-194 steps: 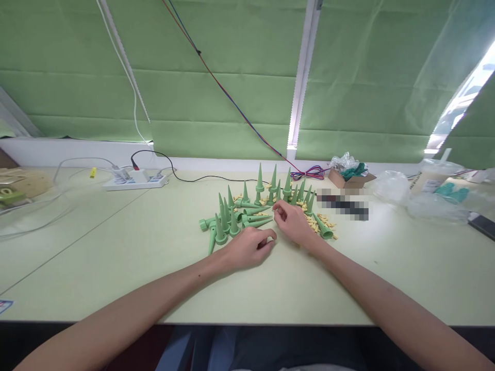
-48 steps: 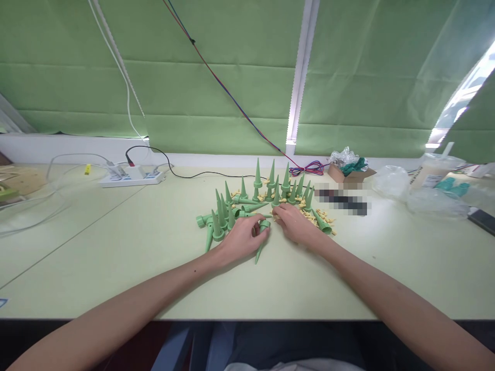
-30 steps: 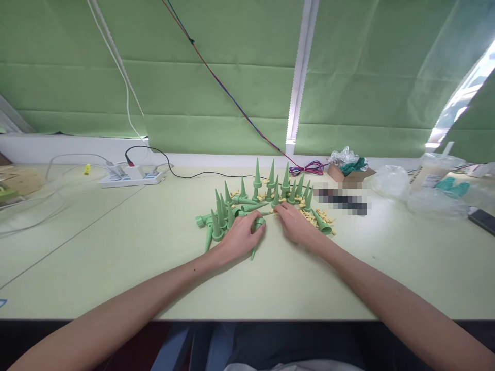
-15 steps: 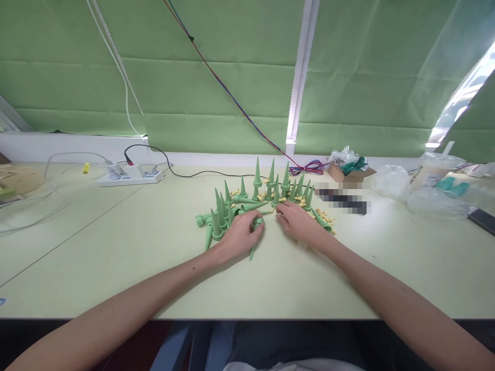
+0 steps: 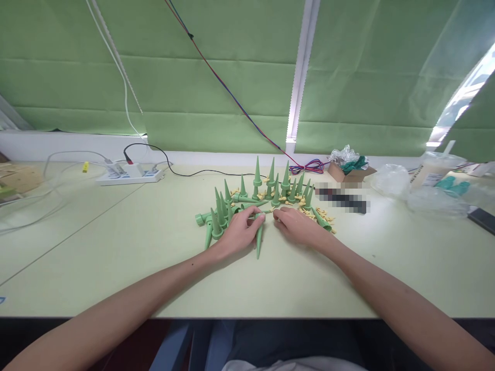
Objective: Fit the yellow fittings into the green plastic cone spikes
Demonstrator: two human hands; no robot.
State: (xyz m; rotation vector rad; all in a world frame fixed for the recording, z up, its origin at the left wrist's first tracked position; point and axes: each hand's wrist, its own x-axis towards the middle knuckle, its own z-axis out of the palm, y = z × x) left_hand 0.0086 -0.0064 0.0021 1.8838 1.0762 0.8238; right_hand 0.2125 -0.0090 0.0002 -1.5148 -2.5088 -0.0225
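Fingers and thumb of my left hand [image 5: 243, 229] are closed around a green plastic watering spike [image 5: 259, 239], its narrow tip pointing toward me. My right hand [image 5: 296, 224] is just to the right, fingers bent together. A small yellow valve piece [image 5: 273, 209] shows at its fingertips; whether they grip it or something hidden I cannot tell. Behind and left of my hands, more green spikes [image 5: 217, 229] stand point up or lie on their sides. Several yellow valve pieces [image 5: 322, 214] lie scattered right of the spikes, beside a tipped green spike [image 5: 320, 219].
A power strip [image 5: 131, 176] with cables is at the back left. At the back right are a small cardboard box [image 5: 350, 176], a blurred-out dark object [image 5: 342, 199], plastic bags [image 5: 390, 180], a drink cup [image 5: 433, 170] and a phone [image 5: 483, 219]. The table's front edge [image 5: 247, 318] runs before me.
The spike in my left hand has turned, its tip swinging slightly right, and my left hand has rotated a little. My right hand has shifted slightly left, closer to it.
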